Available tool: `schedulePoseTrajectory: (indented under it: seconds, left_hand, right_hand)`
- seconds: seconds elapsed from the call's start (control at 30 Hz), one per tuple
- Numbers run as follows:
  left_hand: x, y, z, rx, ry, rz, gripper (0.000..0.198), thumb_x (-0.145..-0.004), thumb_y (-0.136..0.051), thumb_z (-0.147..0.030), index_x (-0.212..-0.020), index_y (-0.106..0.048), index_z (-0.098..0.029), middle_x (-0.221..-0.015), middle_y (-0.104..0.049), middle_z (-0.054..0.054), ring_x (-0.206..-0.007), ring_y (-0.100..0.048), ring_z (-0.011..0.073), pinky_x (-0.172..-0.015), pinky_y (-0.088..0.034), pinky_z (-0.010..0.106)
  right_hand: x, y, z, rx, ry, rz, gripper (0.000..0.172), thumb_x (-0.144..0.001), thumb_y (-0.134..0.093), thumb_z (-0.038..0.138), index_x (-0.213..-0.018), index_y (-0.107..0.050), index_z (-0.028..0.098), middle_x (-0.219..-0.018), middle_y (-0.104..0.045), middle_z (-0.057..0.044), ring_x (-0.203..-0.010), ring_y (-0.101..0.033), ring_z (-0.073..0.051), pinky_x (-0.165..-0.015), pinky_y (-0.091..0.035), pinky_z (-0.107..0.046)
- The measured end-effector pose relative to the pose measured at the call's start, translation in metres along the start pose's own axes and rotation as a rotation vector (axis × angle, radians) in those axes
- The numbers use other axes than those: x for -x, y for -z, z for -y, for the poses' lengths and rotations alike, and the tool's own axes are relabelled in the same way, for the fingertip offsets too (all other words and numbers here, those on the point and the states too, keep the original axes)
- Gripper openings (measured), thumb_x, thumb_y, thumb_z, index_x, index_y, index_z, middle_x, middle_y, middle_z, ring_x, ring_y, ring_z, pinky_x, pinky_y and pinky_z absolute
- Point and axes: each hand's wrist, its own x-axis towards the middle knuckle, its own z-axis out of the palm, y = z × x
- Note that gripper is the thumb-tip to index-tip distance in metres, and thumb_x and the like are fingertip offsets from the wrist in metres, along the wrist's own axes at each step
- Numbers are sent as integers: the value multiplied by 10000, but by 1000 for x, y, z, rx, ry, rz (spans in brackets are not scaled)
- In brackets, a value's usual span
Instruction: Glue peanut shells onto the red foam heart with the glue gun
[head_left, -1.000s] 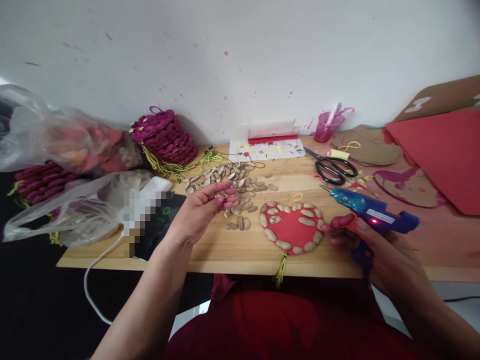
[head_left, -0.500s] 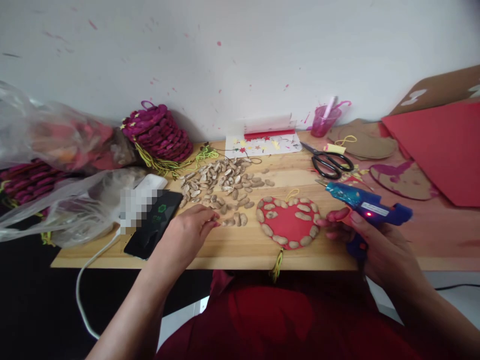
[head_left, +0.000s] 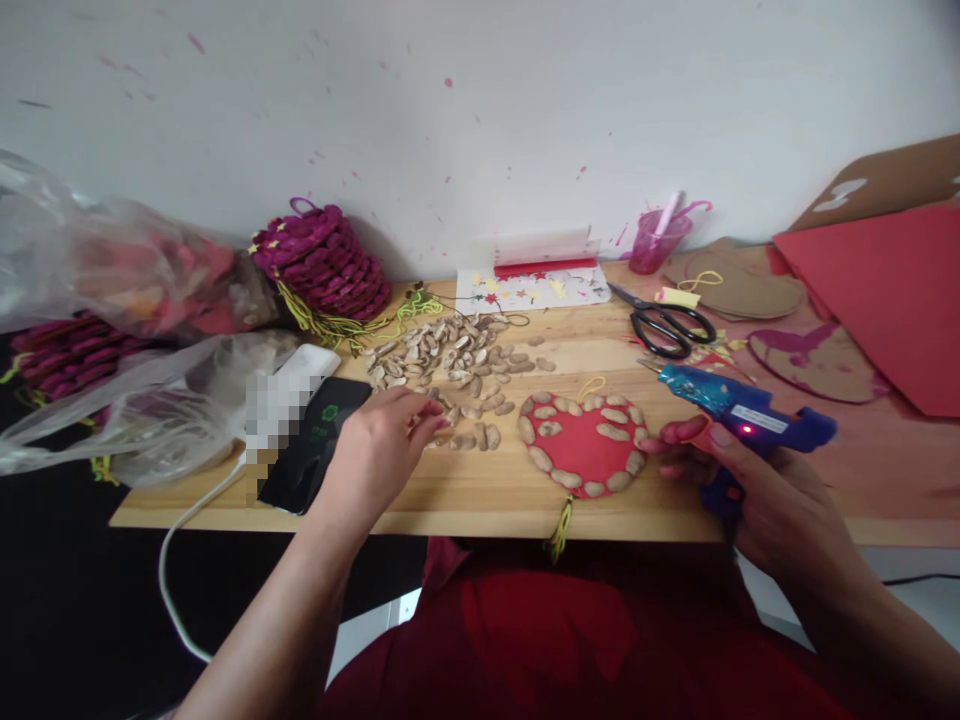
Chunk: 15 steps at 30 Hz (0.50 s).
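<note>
Nearest: lap in a dark red garment [head_left: 555,640] below the table edge.

Right hand [head_left: 757,495] is wrapped round the grip of a blue plastic hot-glue gun [head_left: 742,418]. The forefinger lies along its underside and a small red light shows on its body. The nozzle points left and away, above the tabletop. The other fingertips [head_left: 679,432] reach toward the right edge of a red heart-shaped cut-out rimmed with peanut shells [head_left: 583,447]. It lies flat near the front edge of the pale wooden tabletop [head_left: 487,500], with a yellow tassel hanging over the edge.

Left hand [head_left: 382,440] is palm down, fingers curled and drawn together at the near edge of a loose heap of pale peanut shell halves [head_left: 450,360]. Cannot tell whether a shell is pinched. Just left of it lies a black smartphone [head_left: 315,447], screen up.

Farther back: black-handled scissors [head_left: 666,330], a clear plastic bag [head_left: 142,420] and a stack of purple woven pieces [head_left: 324,262].

At the wall: a white sheet of star stickers [head_left: 536,290], a pink translucent cup [head_left: 658,240], brown cardboard heart shapes [head_left: 742,285] and a large red sheet [head_left: 892,300].
</note>
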Motion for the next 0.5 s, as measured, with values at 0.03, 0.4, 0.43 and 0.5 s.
schedulePoseTrajectory:
  seconds: [0.03, 0.4, 0.43, 0.5]
  left_hand:
    - [-6, -3, -1, 12, -2, -26, 98, -902, -639, -273, -846, -702, -226, -889, -712, 39, -776, -646, 197, -721, -466, 302]
    - [-57, -32, -6, 89, 159, 11, 29, -773, -715, -231, -784, -695, -212, -754, -683, 34, -711, -605, 207, -714, -443, 316]
    - [-58, -33, -6, 105, 163, 17, 23, -776, -708, -230, -770, -691, -216, -734, -679, 29, -700, -600, 206, -710, -440, 315]
    - [-59, -33, -6, 131, 160, 25, 35, -784, -693, -228, -751, -684, -222, -717, -677, 25, -693, -590, 206, -706, -432, 314]
  right_hand:
    - [0, 0, 0, 2, -4, -4, 261, -758, -821, 473, -835, -781, 227, -837, -766, -38, -731, -733, -188, -638, -611, -211]
    - [-1, 0, -2, -29, -14, -5, 225, -789, -804, 451, -850, -787, 235, -856, -772, -31, -741, -739, -186, -633, -613, -206]
    - [-1, 0, -2, -28, -13, -3, 231, -788, -803, 456, -844, -787, 232, -849, -772, -36, -733, -737, -186, -629, -611, -207]
    - [-1, 1, -2, -27, -7, 4, 231, -788, -801, 455, -836, -786, 229, -842, -772, -43, -723, -734, -187, -628, -610, -211]
